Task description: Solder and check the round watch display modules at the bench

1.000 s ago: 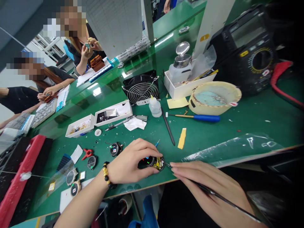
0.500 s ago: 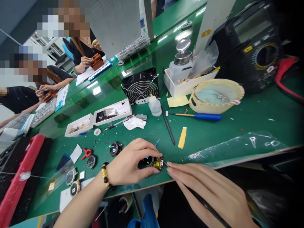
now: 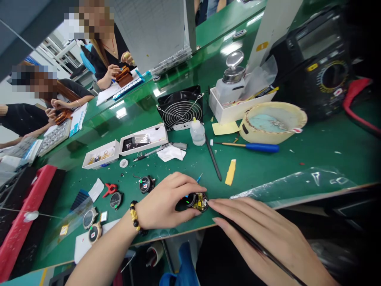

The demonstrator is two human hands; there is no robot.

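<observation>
Where the green table [image 3: 262, 167] is reaching its near edge, I am seeing the left hand [image 3: 166, 200] gripping an opened watch [image 3: 200, 201], thumb and fingers closing narrowly on its two sides. Yellow inner parts are showing at the watch's right end, and small coloured lights are glowing beside them, partly under the hand; whether the watch is resting on the tabletop, I cannot tell. A beaded bracelet [image 3: 134, 216] is circling the left wrist. The right hand [image 3: 262, 230] is holding a thin black tool [image 3: 264, 251] between thumb and fingers, pen-like, its fingertips hovering just beside the watch's right end. Those fingers are hiding the tool's tip from me, so I cannot say whether it is touching anything. Beyond the left wrist, a round black watch [image 3: 145, 184] is lying well apart from a red clamp [image 3: 110, 190]. Farther out, a blue-handled screwdriver [image 3: 262, 147] is lying just in front of a cream tub [image 3: 264, 137]. At upper left, a co-worker in a black top [image 3: 119, 55] is keeping both hands at a brown fixture [image 3: 125, 78].
</observation>
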